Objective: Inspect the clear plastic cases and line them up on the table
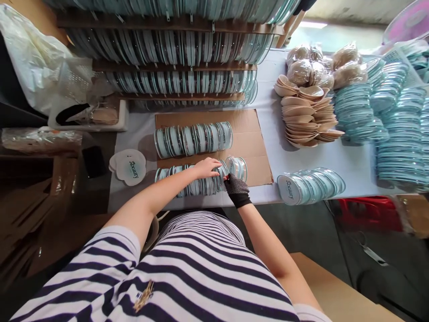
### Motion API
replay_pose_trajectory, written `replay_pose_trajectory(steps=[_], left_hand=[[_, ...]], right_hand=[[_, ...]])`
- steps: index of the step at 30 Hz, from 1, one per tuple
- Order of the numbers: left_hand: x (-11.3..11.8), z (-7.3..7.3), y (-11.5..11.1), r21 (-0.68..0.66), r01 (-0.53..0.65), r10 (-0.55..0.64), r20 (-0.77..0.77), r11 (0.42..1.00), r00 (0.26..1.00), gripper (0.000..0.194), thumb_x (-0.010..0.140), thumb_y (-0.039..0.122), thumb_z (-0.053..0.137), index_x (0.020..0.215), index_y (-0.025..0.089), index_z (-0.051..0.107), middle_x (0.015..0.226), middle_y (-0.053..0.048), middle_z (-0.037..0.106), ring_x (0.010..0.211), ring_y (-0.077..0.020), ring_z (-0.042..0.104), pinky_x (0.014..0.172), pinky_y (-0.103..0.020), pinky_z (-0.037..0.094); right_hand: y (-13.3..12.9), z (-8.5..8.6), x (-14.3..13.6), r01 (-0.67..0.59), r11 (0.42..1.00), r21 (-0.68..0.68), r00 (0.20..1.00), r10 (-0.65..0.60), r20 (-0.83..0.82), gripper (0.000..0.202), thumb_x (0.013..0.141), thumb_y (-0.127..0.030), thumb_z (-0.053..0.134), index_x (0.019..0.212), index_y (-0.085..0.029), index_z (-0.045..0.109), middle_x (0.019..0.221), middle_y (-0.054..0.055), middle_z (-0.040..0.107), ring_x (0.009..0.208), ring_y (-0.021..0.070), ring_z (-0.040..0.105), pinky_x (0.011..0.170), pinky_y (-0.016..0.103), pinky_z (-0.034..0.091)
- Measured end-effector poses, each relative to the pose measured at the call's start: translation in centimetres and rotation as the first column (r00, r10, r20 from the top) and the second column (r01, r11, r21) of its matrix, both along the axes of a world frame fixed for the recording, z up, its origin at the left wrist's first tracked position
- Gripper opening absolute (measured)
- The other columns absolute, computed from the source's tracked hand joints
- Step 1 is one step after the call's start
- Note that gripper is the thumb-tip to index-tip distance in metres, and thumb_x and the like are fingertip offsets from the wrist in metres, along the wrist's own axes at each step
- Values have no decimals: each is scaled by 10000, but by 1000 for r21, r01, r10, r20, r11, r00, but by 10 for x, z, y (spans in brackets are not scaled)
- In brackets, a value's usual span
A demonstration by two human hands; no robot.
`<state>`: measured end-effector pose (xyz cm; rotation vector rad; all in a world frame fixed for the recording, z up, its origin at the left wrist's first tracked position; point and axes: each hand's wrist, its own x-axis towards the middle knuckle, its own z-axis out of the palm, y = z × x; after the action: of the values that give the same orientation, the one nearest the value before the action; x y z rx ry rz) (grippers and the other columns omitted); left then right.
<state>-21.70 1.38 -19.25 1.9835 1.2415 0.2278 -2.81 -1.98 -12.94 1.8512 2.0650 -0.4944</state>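
Observation:
My bare left hand [207,168] lies over the near row of round, clear-rimmed packages [181,180], its fingers bent at a package edge. My right hand [236,187], in a dark dotted glove with bare fingertips, pinches at the rim of a package in the same row, close to my left fingertips. A few packages [238,167] lean at the row's right end. Behind them a second row [194,138] stands on edge on the cardboard sheet [258,156]. What exactly the fingertips grip is too small to tell.
Racks of upright discs [187,47] stand at the back. White flower-shaped cards [131,167] lie left. To the right are a leaning row of packages [310,185], stacked beige cups [301,118] and tall stacks of pale-blue packages [400,138]. A white basket [122,117] sits back left.

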Motion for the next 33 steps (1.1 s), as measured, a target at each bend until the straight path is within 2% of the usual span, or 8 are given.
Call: replay_pose_trajectory(steps=[3, 6, 13, 17, 21, 25, 30, 33], left_hand=[[0, 2, 1, -8, -1, 1, -6, 1000, 1000, 511, 913, 399, 630, 1400, 246, 599, 1474, -76, 571, 1365, -286, 479, 1129, -405, 411], [0, 4, 2, -15, -7, 7, -10, 1000, 1000, 506, 910, 400, 640, 1390, 244, 611, 1465, -73, 578, 1356, -285, 489, 1126, -399, 417], [0, 7, 2, -34, -11, 10, -21, 999, 1000, 486, 913, 412, 638, 1372, 251, 629, 1467, -59, 579, 1348, -273, 499, 1114, -376, 426], [6, 9, -1, -40, -63, 60, -61, 997, 996, 530, 895, 473, 656, 1372, 244, 629, 1464, -84, 575, 1345, -311, 500, 1090, -417, 452], [10, 9, -4, -39, -107, 103, -74, 994, 992, 531, 895, 479, 660, 1376, 257, 623, 1468, -81, 569, 1349, -307, 506, 1102, -416, 447], [12, 7, -5, -41, -150, 148, -57, 988, 987, 515, 873, 494, 686, 1330, 259, 655, 1430, -71, 601, 1317, -300, 539, 1101, -408, 451], [8, 6, -8, -19, -240, 240, 16, 971, 971, 468, 904, 421, 654, 1330, 227, 652, 1415, -83, 618, 1285, -276, 580, 1091, -392, 470], [-2, 8, -20, 33, -346, 343, 80, 937, 936, 429, 1004, 285, 456, 1403, 188, 582, 1438, -102, 597, 1321, -221, 560, 1127, -366, 441]], right_hand=[[0, 2, 5, 29, 999, -22, 1000, -29, 4, 291, 1000, -415, 522, 1173, -207, 630, 988, 77, 751, 839, 203, 696, 603, 266, 322], [-6, 1, 7, 39, 998, -41, 999, -38, 5, 256, 1022, -338, 467, 1150, -201, 641, 1012, 87, 754, 878, 210, 704, 627, 274, 344], [-23, -14, 7, 66, 994, -83, 997, -68, -22, 323, 1045, -282, 375, 1198, -176, 639, 1099, 143, 735, 995, 248, 703, 765, 305, 438], [-19, -21, 10, 94, 984, -148, 991, -107, -84, 257, 1004, -226, 435, 1102, -171, 666, 1090, 181, 730, 1033, 291, 699, 841, 368, 473], [-10, -26, 18, 100, 945, -312, 954, -180, -241, 132, 941, -179, 512, 951, -186, 644, 854, 106, 746, 799, 220, 727, 745, 324, 541], [-8, -29, 25, 78, 895, -438, 882, -266, -388, 171, 1009, -312, 458, 1041, -204, 586, 681, 11, 707, 571, 146, 670, 598, 254, 549], [-8, -24, 17, 83, 922, -379, 914, -221, -339, 377, 1019, -461, 451, 875, -175, 651, 599, 22, 663, 545, 141, 636, 587, 233, 488], [-13, -15, 8, 76, 971, -226, 960, -132, -246, 351, 979, -447, 541, 809, -182, 697, 773, 86, 734, 780, 196, 701, 706, 272, 470]])
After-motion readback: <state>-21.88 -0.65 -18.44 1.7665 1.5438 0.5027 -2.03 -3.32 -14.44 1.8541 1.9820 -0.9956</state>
